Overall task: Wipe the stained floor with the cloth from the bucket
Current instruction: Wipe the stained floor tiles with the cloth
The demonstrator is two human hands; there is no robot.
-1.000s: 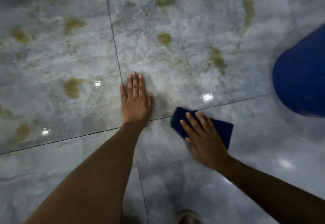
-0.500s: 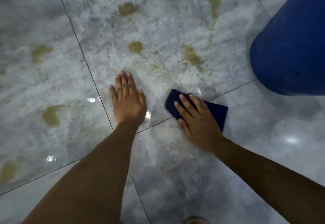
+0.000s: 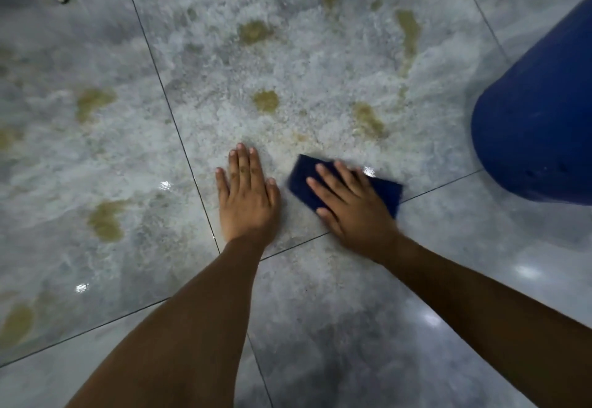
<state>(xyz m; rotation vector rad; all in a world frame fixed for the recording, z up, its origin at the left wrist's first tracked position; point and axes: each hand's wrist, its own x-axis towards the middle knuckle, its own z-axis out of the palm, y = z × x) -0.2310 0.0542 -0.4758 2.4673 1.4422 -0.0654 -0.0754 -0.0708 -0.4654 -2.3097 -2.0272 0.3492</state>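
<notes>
The right hand (image 3: 354,206) lies flat with the fingers spread, and it presses a dark blue folded cloth (image 3: 386,188) down on the glossy grey marble-pattern tiled floor (image 3: 320,327). It does not pinch the cloth; it only holds it under the palm and fingers. The cloth shows beyond the fingertips and at the right side of the hand, and its edges look blurred.

The left hand (image 3: 246,196) is empty and lies open, flat on the floor just beside the right one, apart from the cloth. I judge that it carries the weight of the body.

The cloth seems soft and light, probably damp, so it should slide easily on the wet shiny tiles and could slip out from under the hand if the pressure is weak. The best hold, I think, is the flat palm on its middle, or the fingers curled over its far edge.

Beyond the hands are the yellow-brown stains (image 3: 266,101), several of them, with a whitish film around them; the nearest are just ahead of the cloth. The large dark blue plastic bucket (image 3: 538,119) stands at the right. Most stains look not yet wiped.
</notes>
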